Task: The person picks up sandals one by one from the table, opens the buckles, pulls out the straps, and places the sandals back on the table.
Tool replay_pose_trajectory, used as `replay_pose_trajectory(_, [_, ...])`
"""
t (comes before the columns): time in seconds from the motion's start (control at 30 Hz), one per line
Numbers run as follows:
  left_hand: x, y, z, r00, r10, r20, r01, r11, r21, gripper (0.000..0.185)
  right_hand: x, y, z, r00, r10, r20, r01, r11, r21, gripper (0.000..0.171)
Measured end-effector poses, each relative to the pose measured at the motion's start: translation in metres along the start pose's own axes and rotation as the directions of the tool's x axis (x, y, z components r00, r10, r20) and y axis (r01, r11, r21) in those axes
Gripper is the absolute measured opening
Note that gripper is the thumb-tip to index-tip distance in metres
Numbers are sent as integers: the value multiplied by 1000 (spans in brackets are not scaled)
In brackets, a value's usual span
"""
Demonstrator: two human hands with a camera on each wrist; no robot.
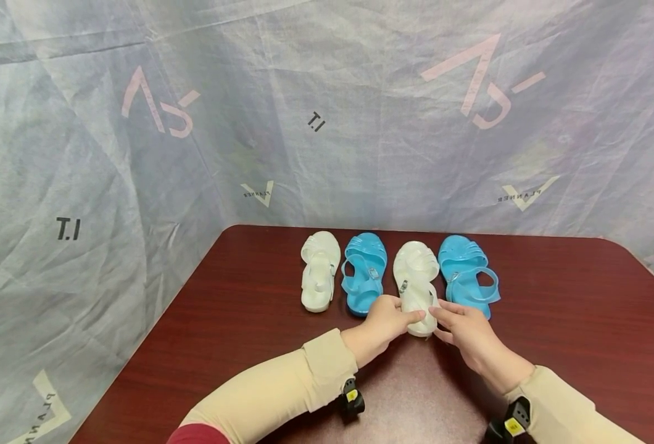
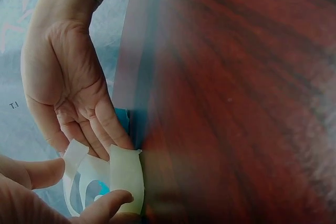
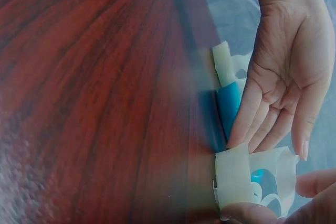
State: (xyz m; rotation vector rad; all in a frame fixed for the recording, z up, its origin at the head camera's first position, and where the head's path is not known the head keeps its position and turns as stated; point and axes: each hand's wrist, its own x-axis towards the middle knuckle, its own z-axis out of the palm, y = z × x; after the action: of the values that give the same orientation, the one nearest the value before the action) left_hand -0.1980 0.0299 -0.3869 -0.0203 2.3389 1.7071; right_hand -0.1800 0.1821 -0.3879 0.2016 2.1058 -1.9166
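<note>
Hands seemingly pinch white sandal heel, table edge well clear

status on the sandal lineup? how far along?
Done: four sandals stand in a row at the table's far edge, alternating white, blue, white, blue.
In hand: the left hand and right hand hold the heel of the second white sandal with their fingertips.
Left: pairs are not side by side; colours are still interleaved.
</note>
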Motion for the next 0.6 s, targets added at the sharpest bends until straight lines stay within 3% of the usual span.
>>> replay_pose_trajectory(0.27, [7,2,3,1000,-19,-21,19,1000,0,21,3,-3,-1,1000,7,-8,-7,1000,8,65])
replay_pose_trajectory(0.6, [17,2,2,999,6,-41,-4,999,41,25,12,-6,0,1000,-8,4,8,1000,17,64])
